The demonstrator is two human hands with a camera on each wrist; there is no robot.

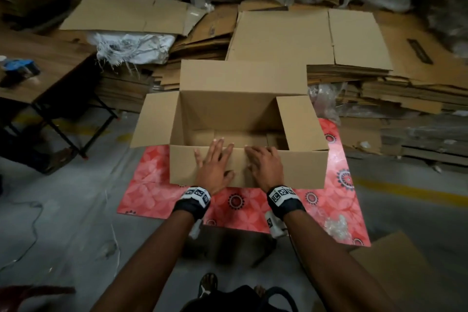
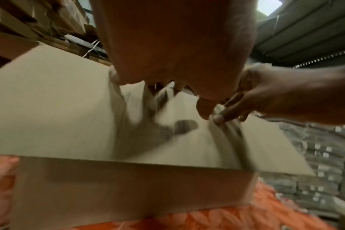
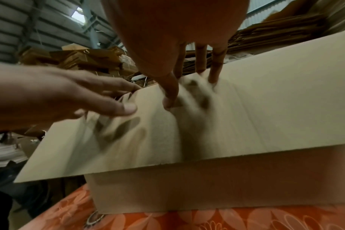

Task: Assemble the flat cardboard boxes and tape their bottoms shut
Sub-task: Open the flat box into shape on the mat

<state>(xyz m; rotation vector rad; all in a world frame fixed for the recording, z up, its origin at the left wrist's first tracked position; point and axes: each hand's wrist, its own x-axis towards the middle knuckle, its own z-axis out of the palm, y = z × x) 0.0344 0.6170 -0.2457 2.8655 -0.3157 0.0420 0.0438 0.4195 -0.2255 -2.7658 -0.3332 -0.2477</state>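
Note:
A brown cardboard box [image 1: 228, 114] stands open side up on a pink flowered table top [image 1: 157, 192], its four top flaps spread outward. Both hands lie side by side on the near long flap [image 1: 298, 170], which leans out toward me. My left hand [image 1: 214, 162] rests flat on it, its straight fingers reaching past the box's rim. My right hand [image 1: 263, 162] presses the same flap just to the right. In the left wrist view the left hand [image 2: 158, 87] touches the flap [image 2: 59, 116]. The right wrist view shows the right hand's fingertips [image 3: 169, 101] on the flap [image 3: 266, 116].
Stacks of flat cardboard [image 1: 304, 38] fill the floor behind the box. A wooden table [image 1: 38, 71] stands at the left. A loose cardboard sheet [image 1: 395, 273] lies at the lower right, and crumpled clear plastic [image 1: 336, 225] sits on the table's right corner.

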